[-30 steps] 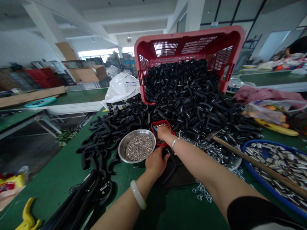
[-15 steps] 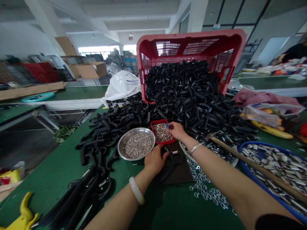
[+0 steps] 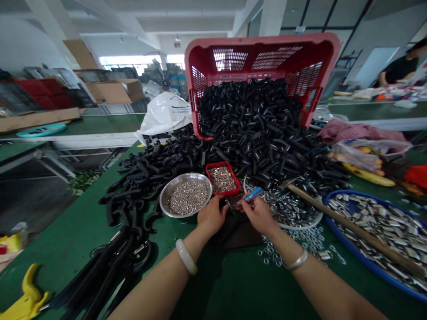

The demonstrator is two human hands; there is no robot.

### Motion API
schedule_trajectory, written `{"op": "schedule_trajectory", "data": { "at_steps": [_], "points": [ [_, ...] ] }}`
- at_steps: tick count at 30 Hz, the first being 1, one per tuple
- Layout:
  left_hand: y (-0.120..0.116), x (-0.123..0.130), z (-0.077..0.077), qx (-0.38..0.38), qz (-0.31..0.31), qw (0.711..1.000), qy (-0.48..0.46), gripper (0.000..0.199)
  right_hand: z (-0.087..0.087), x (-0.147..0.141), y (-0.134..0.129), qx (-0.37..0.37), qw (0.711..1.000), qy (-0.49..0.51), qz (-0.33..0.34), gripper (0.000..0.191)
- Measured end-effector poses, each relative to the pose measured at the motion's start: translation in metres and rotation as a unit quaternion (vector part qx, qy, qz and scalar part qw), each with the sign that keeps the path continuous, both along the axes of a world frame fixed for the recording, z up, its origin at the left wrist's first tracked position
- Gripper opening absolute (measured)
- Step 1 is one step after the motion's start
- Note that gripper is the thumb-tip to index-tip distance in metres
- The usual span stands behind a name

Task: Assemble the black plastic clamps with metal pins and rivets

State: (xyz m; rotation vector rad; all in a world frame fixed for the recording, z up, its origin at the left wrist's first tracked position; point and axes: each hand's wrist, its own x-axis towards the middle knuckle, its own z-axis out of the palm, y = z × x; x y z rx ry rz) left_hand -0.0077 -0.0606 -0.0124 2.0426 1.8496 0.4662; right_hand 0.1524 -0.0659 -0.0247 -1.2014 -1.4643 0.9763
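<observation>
My left hand (image 3: 212, 216) is closed on a curved black plastic part (image 3: 224, 231) over a dark pad (image 3: 247, 238). My right hand (image 3: 258, 214) grips a small blue-handled tool (image 3: 253, 194), its lower end near my left fingertips; its tip is too small to make out. Just beyond my hands stands a red tray (image 3: 237, 183) of small metal pins. Left of it, a steel bowl (image 3: 162, 205) holds many small metal pieces. A white-rimmed dish (image 3: 308, 225) of metal parts lies right of my right hand, with loose nuts (image 3: 305, 240) in front.
A tipped red crate (image 3: 260, 41) spills black plastic parts (image 3: 253, 133) across the table. On the right, a long wooden-handled hammer (image 3: 336, 218) crosses a blue basin (image 3: 353, 255) of metal pieces. Black parts (image 3: 123, 262) and a yellow tool (image 3: 28, 295) lie left. A person (image 3: 400, 69) is far right.
My right hand has come back from the red tray toward my left hand, and the blue-handled tool now shows more fully. My left hand stays at the black part. The view has shifted slightly.
</observation>
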Motion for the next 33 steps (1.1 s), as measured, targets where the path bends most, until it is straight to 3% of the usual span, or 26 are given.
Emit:
{"op": "schedule_trajectory", "data": {
  "at_steps": [6, 13, 17, 19, 21, 25, 30, 33],
  "points": [
    [-0.001, 0.001, 0.003, -0.020, 0.006, 1.000, 0.002, 0.034, -0.004, 0.000, -0.003, -0.015, 0.999, -0.032, -0.028, 0.020],
    [-0.002, 0.001, 0.000, -0.005, 0.012, 1.000, -0.001, 0.034, 0.001, -0.012, -0.010, 0.034, 0.976, -0.205, -0.066, 0.014],
    [-0.001, 0.001, -0.003, -0.011, 0.013, 1.000, -0.016, 0.033, -0.001, -0.014, -0.005, -0.068, 0.995, -0.001, -0.077, 0.015],
    [0.001, 0.000, -0.004, -0.014, 0.007, 1.000, -0.026, 0.033, 0.001, -0.012, -0.003, -0.133, 0.984, 0.101, -0.056, 0.015],
    [0.002, 0.000, -0.003, -0.016, 0.002, 0.999, -0.036, 0.033, 0.005, -0.011, -0.004, -0.176, 0.975, 0.135, -0.015, 0.016],
    [0.002, -0.002, -0.002, -0.023, 0.006, 0.999, -0.029, 0.035, 0.012, -0.005, -0.004, -0.175, 0.982, 0.056, 0.037, 0.018],
    [-0.005, 0.003, -0.007, 0.022, -0.004, 1.000, 0.017, 0.039, 0.022, 0.006, 0.023, -0.061, 0.996, -0.022, -0.068, 0.015],
    [-0.012, 0.008, -0.010, 0.063, -0.025, 0.996, 0.049, 0.040, 0.029, 0.002, 0.054, 0.007, 0.976, -0.195, -0.097, 0.020]
  ]
}}
